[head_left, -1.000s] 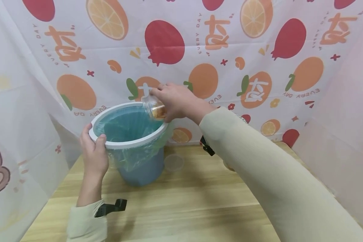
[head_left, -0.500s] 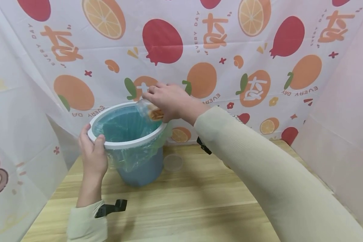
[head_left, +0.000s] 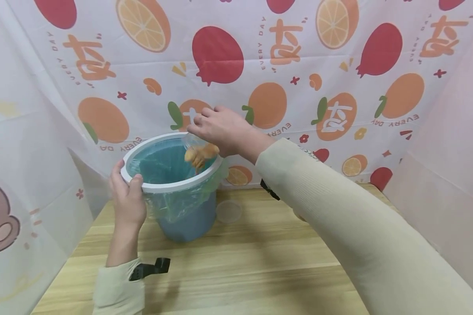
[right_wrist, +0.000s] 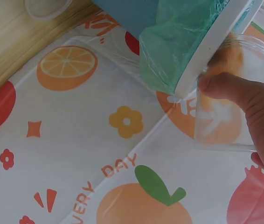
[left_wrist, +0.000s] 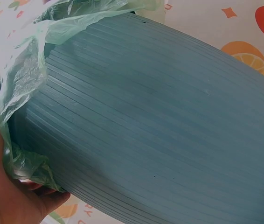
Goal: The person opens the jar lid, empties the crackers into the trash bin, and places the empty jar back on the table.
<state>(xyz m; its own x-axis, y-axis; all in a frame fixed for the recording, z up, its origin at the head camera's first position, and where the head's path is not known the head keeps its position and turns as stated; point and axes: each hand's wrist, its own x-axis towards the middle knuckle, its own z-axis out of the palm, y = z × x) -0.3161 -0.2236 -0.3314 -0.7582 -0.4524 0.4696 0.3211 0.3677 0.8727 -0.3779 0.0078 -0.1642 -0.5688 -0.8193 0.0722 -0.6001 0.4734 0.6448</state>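
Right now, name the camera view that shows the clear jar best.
The right wrist view: the clear jar shows its wall and base, though the right hand covers part. The head view shows only a sliver over the bin; the left wrist view shows none.

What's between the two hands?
In the head view, between left hand and right hand: the bucket, its green bag, orange bits and a clear jar.
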